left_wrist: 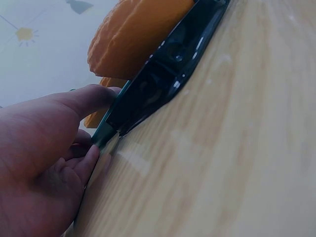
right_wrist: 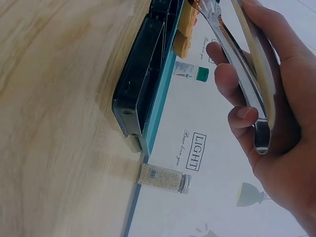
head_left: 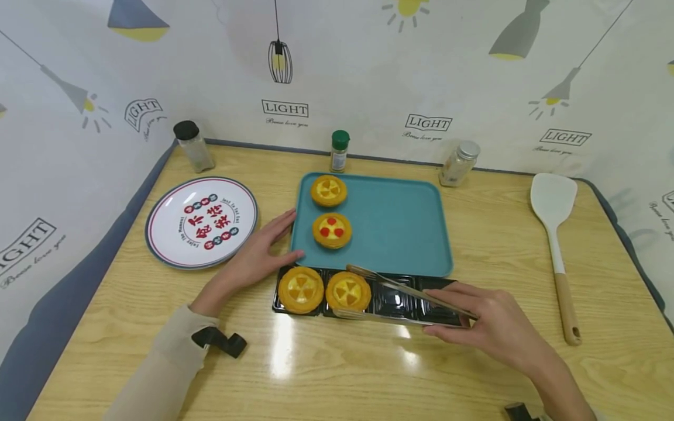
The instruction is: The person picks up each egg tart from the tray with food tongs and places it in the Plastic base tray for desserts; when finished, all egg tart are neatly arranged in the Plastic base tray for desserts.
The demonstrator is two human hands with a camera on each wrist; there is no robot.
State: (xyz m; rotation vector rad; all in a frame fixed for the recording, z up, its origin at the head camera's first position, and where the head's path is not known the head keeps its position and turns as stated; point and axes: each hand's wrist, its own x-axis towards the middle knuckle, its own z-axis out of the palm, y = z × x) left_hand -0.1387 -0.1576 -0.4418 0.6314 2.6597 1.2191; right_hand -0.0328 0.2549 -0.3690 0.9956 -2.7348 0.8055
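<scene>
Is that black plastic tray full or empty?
The tray is partly filled: two round golden tarts occupy left compartments; the next is empty.

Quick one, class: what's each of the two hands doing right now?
Left hand: open, touching the tray's edge.
Right hand: closed, holding tongs.

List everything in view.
table: 1, light wood, beneath
backdrop: 1, white, behind table
tray: 1, teal, mid-table
container: 1, black, along tray's near side
tarts: 4, golden, two on tray, two in container
tongs: 1, silver, over container
plate: 1, white, left of tray
black-lidded jar: 1, clear, behind plate
green-lidded jar: 1, clear, behind tray
silver-lidded jar: 1, clear, right-rear of tray
spatula: 1, white-and-wood, far right
left hand: 1, bare, at tray's left edge
right hand: 1, bare, gripping tongs
left sleeve: 1, beige, forearm
wrist straps: 2, black, both wrists
</scene>
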